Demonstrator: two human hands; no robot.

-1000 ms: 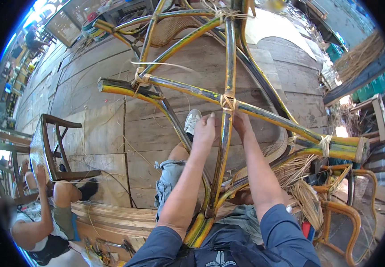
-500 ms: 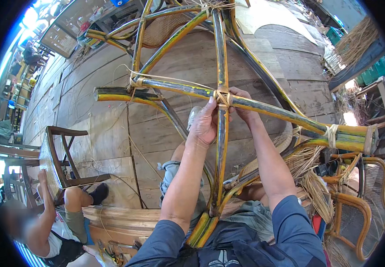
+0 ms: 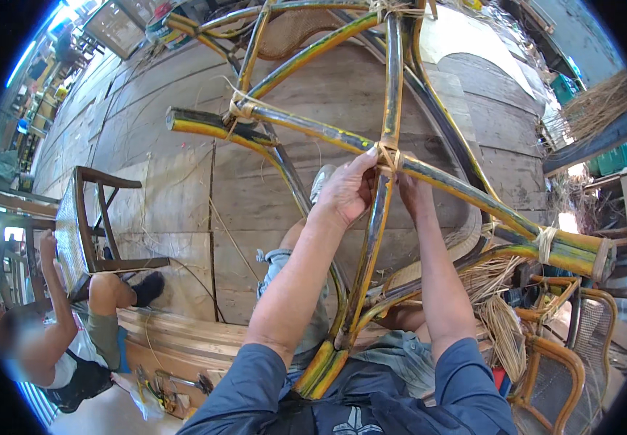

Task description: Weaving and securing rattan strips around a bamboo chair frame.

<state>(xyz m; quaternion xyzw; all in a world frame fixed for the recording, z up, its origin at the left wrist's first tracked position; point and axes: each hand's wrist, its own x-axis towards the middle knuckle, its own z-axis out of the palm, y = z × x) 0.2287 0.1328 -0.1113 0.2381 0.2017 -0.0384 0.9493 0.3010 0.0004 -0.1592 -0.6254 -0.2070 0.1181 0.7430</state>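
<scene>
A large rattan frame (image 3: 466, 186) of yellow-green and blackened poles stands in front of me, its lower end between my legs. Two poles cross at a joint wrapped with a thin pale cane strip (image 3: 388, 156). My left hand (image 3: 346, 190) is closed at the left of this joint, thumb pressed against the wrapping and fingers curled behind. Just right of the upright pole, my right hand (image 3: 415, 194) reaches behind the joint; the crossbar hides its fingers and whatever they hold. Another cane binding (image 3: 241, 105) ties the crossbar's left end.
At the left a co-worker (image 3: 67, 319) sits by a dark wooden chair (image 3: 85, 225) with a woven panel. Hand tools (image 3: 155, 395) lie beside wooden planks (image 3: 183, 335). Cane bundles (image 3: 503, 330) and rattan chairs (image 3: 556, 370) crowd the right side.
The view has shifted, so the frame appears farther right and more tilted. My right hand has slipped from the joint's top right to behind and below it. My left thumb stays on the wrapping.
</scene>
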